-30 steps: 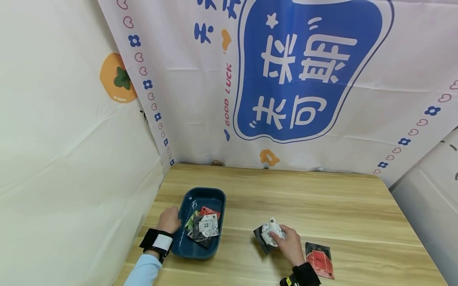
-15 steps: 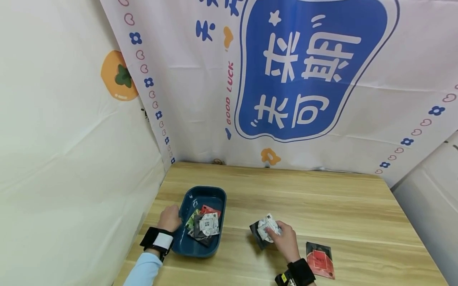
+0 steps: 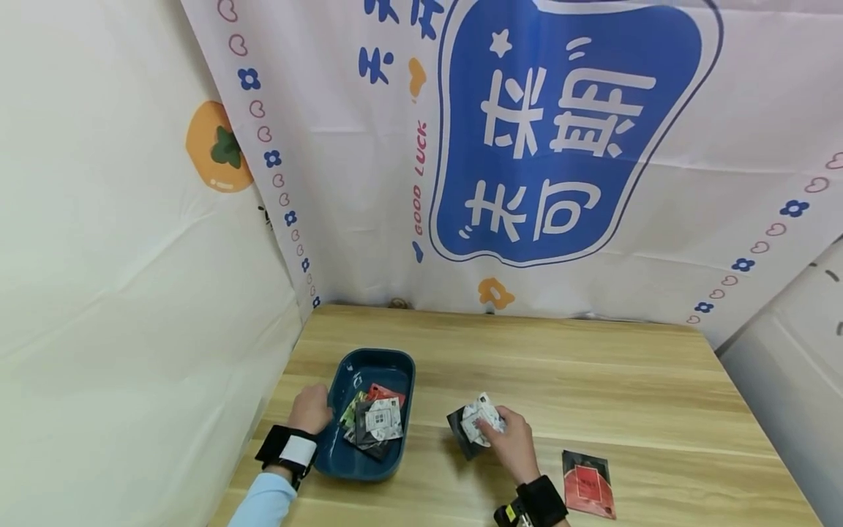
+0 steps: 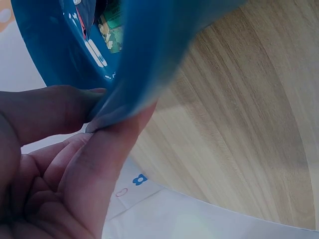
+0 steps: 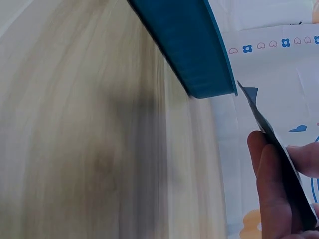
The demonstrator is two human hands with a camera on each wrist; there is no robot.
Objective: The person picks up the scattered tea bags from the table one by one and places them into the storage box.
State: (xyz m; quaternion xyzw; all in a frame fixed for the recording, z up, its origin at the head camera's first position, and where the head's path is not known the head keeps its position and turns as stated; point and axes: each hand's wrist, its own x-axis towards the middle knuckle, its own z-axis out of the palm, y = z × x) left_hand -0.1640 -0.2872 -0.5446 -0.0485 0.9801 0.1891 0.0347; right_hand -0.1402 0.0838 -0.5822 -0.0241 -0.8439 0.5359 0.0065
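Note:
A dark blue rectangular tray [image 3: 361, 468] stands on the left of the table with several flat sachets [image 3: 380, 421] inside, in white, black, green and red. My left hand [image 3: 310, 410] pinches the tray's left rim between thumb and finger, as the left wrist view shows up close. To the right of the tray, my right hand [image 3: 516, 443] holds a black-and-white sachet [image 3: 476, 423] above the table. Seen edge-on in the right wrist view, this sachet [image 5: 279, 149] lies between thumb and fingers. Whether it is one sachet or two overlapping ones I cannot tell.
A red-and-black sachet [image 3: 588, 484] lies on the wooden table [image 3: 645, 395], right of my right wrist. White printed cloth [image 3: 369, 241] hangs behind the table, and plain white cloth [image 3: 132, 307] borders its left side.
My right hand has moved left with the black-and-white sachet, closer to the tray. My left hand stays on the tray's rim, and the red-and-black sachet has not moved.

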